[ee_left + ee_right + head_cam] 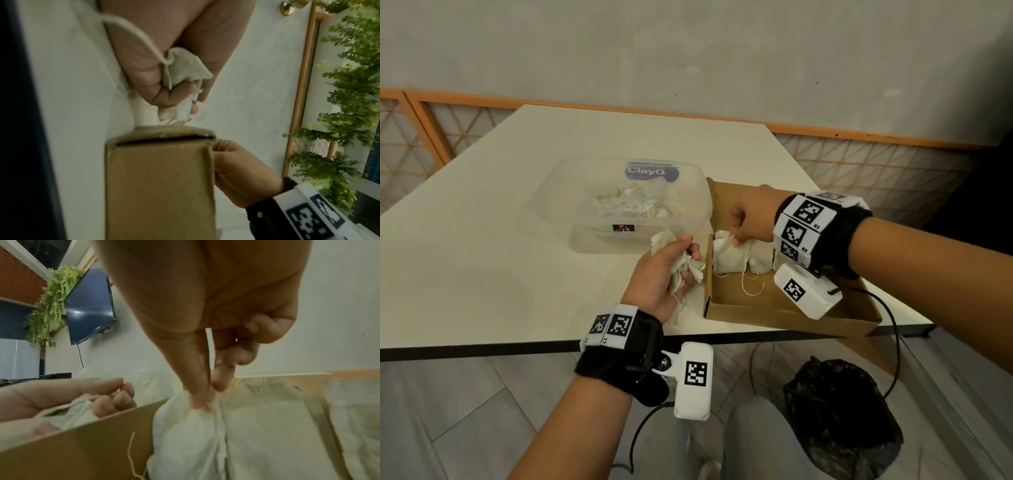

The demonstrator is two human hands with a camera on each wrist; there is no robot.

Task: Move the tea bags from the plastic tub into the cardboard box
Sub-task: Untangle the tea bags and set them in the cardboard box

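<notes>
A clear plastic tub (688, 192) with several tea bags (630, 202) inside stands mid-table. To its right lies an open cardboard box (774, 305) with white tea bags standing in a row along its far end. My right hand (748, 222) pinches the top of the leftmost tea bag in the box (727, 257), also seen in the right wrist view (185, 426). My left hand (671, 270) hovers just left of the box wall (160, 178) and grips a crumpled bunch of tea bags (685, 267) (185, 68), with strings hanging below it.
The white table (517, 240) has bare room left of the tub and in front of it. Its front edge runs just below the box. A black bag (839, 418) lies on the floor under the right side. Cables hang from both wrist cameras.
</notes>
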